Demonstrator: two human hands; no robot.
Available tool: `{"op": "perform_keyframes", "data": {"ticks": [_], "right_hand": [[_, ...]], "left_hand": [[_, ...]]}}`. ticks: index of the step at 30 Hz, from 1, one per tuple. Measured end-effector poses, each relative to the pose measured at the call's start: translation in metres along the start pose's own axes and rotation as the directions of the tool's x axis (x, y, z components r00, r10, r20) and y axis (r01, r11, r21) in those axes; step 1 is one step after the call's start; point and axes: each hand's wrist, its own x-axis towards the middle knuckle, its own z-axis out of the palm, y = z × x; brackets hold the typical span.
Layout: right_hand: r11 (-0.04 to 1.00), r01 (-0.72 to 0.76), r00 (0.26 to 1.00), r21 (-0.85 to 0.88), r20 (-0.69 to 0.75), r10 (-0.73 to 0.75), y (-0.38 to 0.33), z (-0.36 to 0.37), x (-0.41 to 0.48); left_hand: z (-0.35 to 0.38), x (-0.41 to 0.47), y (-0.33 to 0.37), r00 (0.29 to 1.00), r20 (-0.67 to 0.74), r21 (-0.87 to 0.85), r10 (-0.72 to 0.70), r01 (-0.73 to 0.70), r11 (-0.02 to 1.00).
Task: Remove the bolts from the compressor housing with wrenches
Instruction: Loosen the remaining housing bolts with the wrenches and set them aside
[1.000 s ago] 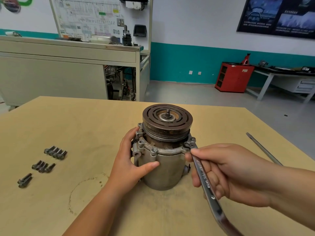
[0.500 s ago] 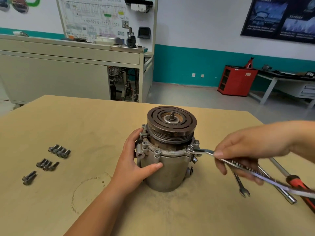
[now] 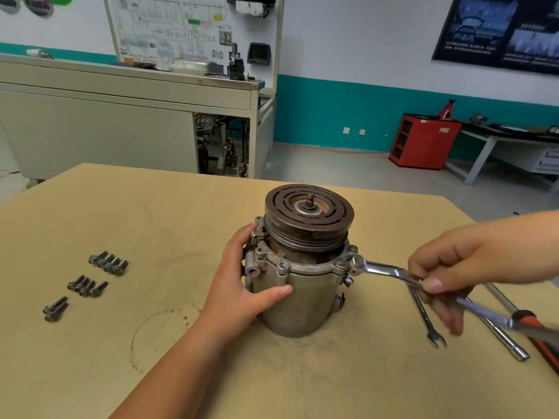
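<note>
Your left grip (image 3: 242, 285) clasps the compressor housing (image 3: 305, 303); your right grip (image 3: 453, 267) pinches the wrench (image 3: 381, 268), its head on the flange bolt (image 3: 356, 262) at the housing's right side.

a vehicle-repair training workshop is shown. a large wiring-diagram board (image 3: 169, 28) is mounted over a grey metal test bench (image 3: 121, 122), with cables and parts exposed in its open bay. a red tool cabinet (image 3: 423, 143) is set against a white wall banded in teal (image 3: 332, 110), and what looks like a red jack stand (image 3: 448, 109) is placed on top, beside a grey steel workbench (image 3: 490, 143). a dark car-themed poster (image 3: 496, 28) is hung high up. on the plywood table (image 3: 151, 207) a worn compressor (image 3: 302, 297) is stood upright, a ring wrench (image 3: 381, 269) is applied to its flange, and loose bolts (image 3: 109, 263) and an open-end wrench (image 3: 426, 319) are laid out.
</note>
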Motion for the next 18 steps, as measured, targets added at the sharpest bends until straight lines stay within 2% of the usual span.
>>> {"op": "perform_keyframes", "data": {"ticks": [2,4,6,8,11,18], "right_hand": [[0.987,0.109,0.992,0.120,0.045,-0.115,0.001,0.024,0.007],[0.927,0.193,0.975,0.322,0.043,-0.218,-0.007,0.050,0.013],[0.791,0.262,0.961,0.553,-0.079,-0.264,-0.019,0.074,0.019],[0.653,0.347,0.937,0.673,-0.271,-0.219,-0.030,0.090,0.023],[0.583,0.416,0.896,0.698,-0.424,-0.132,-0.041,0.101,0.029],[0.572,0.438,0.863,0.693,-0.503,-0.052,-0.041,0.110,0.047]], "left_hand": [[0.000,0.000,0.000,1.000,-0.002,0.002,0.001,-0.001,1.000],[0.000,0.000,0.001,1.000,-0.004,0.001,0.002,-0.002,1.000],[0.000,-0.001,0.001,1.000,-0.005,0.004,0.007,-0.007,1.000],[0.000,-0.001,0.001,1.000,-0.007,-0.003,0.015,-0.015,1.000],[0.000,-0.001,0.001,1.000,-0.011,0.000,0.023,-0.023,1.000],[0.000,0.000,-0.003,1.000,-0.010,0.013,0.021,-0.021,1.000]]}}
